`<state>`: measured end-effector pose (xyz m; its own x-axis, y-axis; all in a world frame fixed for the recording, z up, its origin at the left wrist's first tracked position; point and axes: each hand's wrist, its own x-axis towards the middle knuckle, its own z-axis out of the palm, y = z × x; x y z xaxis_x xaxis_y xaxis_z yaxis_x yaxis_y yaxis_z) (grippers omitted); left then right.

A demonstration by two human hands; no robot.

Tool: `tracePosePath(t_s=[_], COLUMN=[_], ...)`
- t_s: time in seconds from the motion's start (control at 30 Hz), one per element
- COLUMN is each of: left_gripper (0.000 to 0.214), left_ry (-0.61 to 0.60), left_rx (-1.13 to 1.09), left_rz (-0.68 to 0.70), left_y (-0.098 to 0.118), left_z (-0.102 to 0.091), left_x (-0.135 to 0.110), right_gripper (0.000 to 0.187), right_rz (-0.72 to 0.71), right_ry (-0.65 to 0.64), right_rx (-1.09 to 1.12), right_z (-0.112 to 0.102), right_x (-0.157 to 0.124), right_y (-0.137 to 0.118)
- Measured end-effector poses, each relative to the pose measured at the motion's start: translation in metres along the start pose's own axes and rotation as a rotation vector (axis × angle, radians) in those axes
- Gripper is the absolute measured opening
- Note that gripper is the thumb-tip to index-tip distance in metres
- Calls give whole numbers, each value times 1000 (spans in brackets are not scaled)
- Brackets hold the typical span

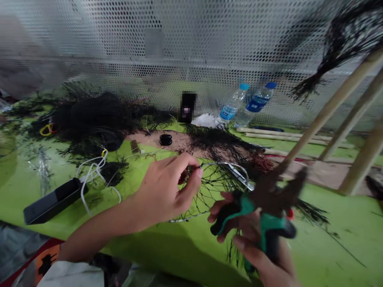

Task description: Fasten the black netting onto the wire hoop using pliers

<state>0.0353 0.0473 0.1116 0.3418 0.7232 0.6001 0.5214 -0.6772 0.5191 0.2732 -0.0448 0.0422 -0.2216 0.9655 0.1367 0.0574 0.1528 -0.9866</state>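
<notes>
My left hand [169, 189] is closed, its thumb and index finger pinching the end of a thin wire loop [223, 162]. Black netting [205, 193] hangs knotted within the loop. At the lower right, my right hand [260, 257] grips a pair of pliers [273, 220] with green and black handles. The pliers are blurred by motion; their dark jaws stand apart and point away from me. Nothing shows between those jaws. Behind the pliers lies a flat silver tool or blade [239, 175], partly covered.
A green tabletop [344, 239] runs to a perforated metal wall. Black fibre heaps [92, 115] lie left. A power bank [54, 201] with a white cable sits front left. Two water bottles [231, 105] stand behind. Wooden poles [335, 103] rise at right.
</notes>
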Motion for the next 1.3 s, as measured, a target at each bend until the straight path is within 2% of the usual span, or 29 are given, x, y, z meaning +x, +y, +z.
tracePosePath(t_s=[0.1, 0.27, 0.4, 0.5, 0.6, 0.73, 0.8, 0.9, 1.0, 1.13, 1.3], left_gripper=[4, 5, 11, 18, 25, 25, 23, 18, 18, 12, 12], left_ry=[28, 87, 72, 26, -49, -108, -125, -107, -92, -82, -37], left_rx=[5, -11, -31, -83, -225, -474, -518, -478, -357, -192, -35], left_rz=[31, 87, 62, 20, -27, -108, -181, -197, -127, -90, -22], left_y=[3, 7, 9, 8, 6, 1, 0, 2, 7, 12, 13], left_z=[-2, -3, -5, -9, -14, -18, -18, -18, -19, -20, -18], left_x=[-3, -6, -7, -5, -4, -4, -4, -2, -2, -6, -10], right_gripper=[24, 14, 19, 14, 11, 22, 24, 24, 24, 21, 29], right_rz=[27, -104, -131, -132, -111, -123, -139, -187, -239, -207, -202], right_ry=[-23, -26, -21, -17, -22, -55, -70, -70, -41, -61, -87], right_rx=[-224, -437, -480, -450, -398, -414, -451, -489, -504, -470, -483], right_z=[8, 18, 22, 24, 25, 26, 27, 29, 31, 35, 39], right_x=[-3, 3, 9, 12, 14, 13, 13, 13, 14, 18, 20], right_y=[13, 23, 19, 16, 15, 19, 20, 19, 16, 11, 11])
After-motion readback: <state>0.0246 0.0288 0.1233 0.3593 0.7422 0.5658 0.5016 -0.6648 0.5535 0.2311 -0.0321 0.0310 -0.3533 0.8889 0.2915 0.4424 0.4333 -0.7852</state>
